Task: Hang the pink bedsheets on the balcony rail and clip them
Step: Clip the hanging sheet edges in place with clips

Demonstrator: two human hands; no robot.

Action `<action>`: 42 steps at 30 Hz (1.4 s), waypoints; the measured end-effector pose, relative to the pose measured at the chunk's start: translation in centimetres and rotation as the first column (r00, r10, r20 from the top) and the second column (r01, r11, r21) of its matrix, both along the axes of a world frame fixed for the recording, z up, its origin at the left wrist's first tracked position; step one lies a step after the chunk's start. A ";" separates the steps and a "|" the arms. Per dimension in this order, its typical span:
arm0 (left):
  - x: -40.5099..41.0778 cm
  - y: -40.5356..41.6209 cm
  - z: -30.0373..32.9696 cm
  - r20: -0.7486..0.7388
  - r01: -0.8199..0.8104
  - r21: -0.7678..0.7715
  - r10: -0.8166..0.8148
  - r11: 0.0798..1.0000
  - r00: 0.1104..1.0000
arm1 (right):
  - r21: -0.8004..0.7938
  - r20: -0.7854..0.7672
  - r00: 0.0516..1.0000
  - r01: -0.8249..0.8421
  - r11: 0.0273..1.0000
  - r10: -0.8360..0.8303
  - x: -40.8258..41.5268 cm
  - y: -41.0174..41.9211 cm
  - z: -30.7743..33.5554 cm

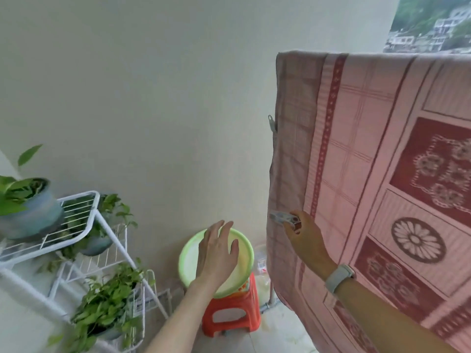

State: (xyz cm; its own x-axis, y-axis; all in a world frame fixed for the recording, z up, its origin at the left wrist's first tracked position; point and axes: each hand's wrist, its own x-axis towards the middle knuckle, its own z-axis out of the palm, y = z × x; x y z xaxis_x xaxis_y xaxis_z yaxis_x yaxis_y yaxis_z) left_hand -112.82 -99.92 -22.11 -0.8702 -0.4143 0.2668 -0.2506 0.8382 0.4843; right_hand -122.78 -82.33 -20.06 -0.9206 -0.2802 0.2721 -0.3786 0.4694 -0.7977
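Pale balcony wall backs the pink bedsheet, which hangs draped over the rail at right. Against its left edge the right hand pinches a grey clothes peg in curled fingers. With fingers spread, holding nothing, the left hand hovers above a green basin on an orange stool.

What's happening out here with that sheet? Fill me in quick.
A person is pegging up a pink bedsheet that already hangs over the rail. The right hand pinches a grey clothes peg at the sheet's left edge, low down. Another clip sits higher on that edge. The left hand hovers open above a green basin on a red stool.
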 end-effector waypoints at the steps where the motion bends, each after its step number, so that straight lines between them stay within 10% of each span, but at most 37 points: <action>1: -1.2 -1.0 -0.2 0.004 0.002 0.009 -0.002 1.000 1.000 | 0.006 0.001 1.000 0.000 1.000 0.000 -1.0 -0.9 -0.1; 9: -16.4 -7.4 -4.9 0.002 0.227 0.269 -0.237 0.936 0.972 | 0.146 0.114 0.973 0.186 0.972 -0.203 -9.7 -5.9 -3.8; 22: -33.7 -7.2 -5.2 -0.258 0.641 0.578 -0.632 0.506 0.731 | 0.134 0.191 0.812 0.535 0.834 -0.552 -14.0 -12.6 -4.4; 27: -32.6 -8.3 -7.3 -0.420 0.702 0.483 -0.565 0.523 0.710 | 0.057 0.175 0.805 0.566 0.822 -0.566 -15.1 -13.6 -3.9; 34: -32.2 -9.6 -8.7 -0.583 0.857 0.068 -0.677 0.510 0.449 | 0.425 -0.195 0.841 0.536 0.729 -0.505 -16.8 -13.3 -2.8; 42: -32.5 -8.8 -8.3 -0.621 0.896 -0.076 -0.724 0.437 0.300 | 0.557 -0.173 0.819 0.540 0.631 -0.548 -18.3 -13.7 -2.1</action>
